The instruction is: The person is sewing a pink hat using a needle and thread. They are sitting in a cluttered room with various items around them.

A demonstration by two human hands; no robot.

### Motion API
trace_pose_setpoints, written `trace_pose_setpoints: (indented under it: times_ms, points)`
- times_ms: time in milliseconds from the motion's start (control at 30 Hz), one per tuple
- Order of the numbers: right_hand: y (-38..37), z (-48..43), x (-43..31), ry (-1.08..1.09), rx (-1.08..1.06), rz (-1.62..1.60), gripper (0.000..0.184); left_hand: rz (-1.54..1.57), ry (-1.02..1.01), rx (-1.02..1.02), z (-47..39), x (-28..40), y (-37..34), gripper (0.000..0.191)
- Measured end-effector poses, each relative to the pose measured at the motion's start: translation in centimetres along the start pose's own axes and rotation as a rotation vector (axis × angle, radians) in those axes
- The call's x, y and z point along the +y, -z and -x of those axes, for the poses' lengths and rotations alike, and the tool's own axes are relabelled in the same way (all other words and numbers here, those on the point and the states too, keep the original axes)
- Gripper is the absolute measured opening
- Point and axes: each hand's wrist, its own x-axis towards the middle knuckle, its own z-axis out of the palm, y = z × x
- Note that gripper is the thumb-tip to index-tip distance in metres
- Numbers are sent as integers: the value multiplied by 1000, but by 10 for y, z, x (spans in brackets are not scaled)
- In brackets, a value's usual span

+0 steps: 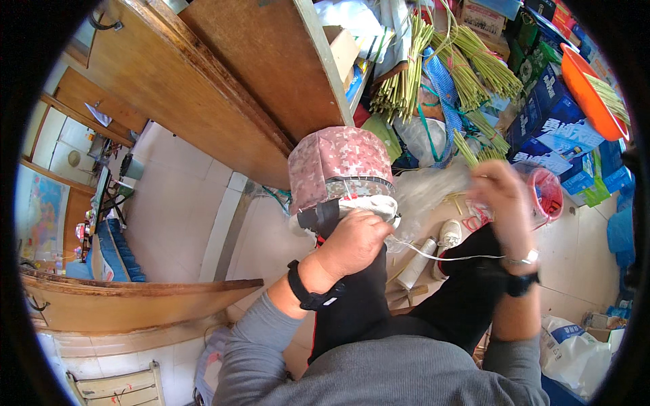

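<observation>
A round, pink camouflage-fabric item (337,157) stands before me, with a zipper-like dark edge and white cloth (378,204) at its near side. My left hand (359,238) is closed at the white cloth, gripping its near edge or the cord there; the fingertips are hidden. A thin white cord (431,255) runs from beside that hand to my right wrist area. My right hand (500,203) is raised at the right and blurred, so its fingers and anything in them cannot be made out. A white spool-like roll (417,264) lies on the floor between my legs.
Bundles of green stalks (406,86) lie at the back, beside blue cartons (553,122) and an orange basin (594,91). A pink-lined bin (546,195) stands at the right. A wooden door (203,81) borders the left. A white plastic bag (571,355) sits lower right.
</observation>
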Motion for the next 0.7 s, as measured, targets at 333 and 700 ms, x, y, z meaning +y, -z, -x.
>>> trace_pose_setpoints:
  times_ms: [333,700]
  points:
    - [-161,-54,38,165,-229,120,8,94,-9,-232,24,41,3,24]
    - [-177,-52,41,203,-183,184,7,-203,228,288,3,-67,73,29]
